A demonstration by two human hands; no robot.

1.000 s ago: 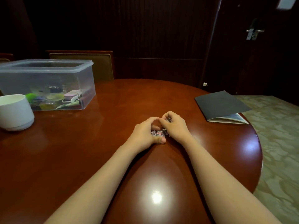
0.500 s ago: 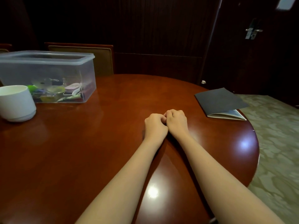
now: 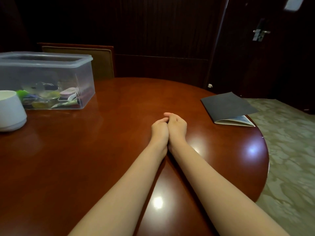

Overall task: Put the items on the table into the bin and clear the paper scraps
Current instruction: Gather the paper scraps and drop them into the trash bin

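My left hand point(image 3: 159, 129) and my right hand point(image 3: 177, 127) are pressed side by side near the middle of the round wooden table point(image 3: 81, 159), fingers curled inward and cupped together. The paper scraps seen between them earlier are hidden inside the cupped hands. A clear plastic bin point(image 3: 51, 60) stands at the far left of the table, open on top, with several colourful small items on its bottom. No loose scraps show on the wood around my hands.
A white cup point(image 3: 11, 109) stands at the left edge, just in front of the bin. A dark booklet point(image 3: 227, 106) lies at the table's right rim. A chair back point(image 3: 102, 63) rises behind the bin. Patterned carpet point(image 3: 289, 150) lies to the right.
My hands closed over the small pile of scraps, came together and lifted slightly forward. The scraps are no longer visible on the table.
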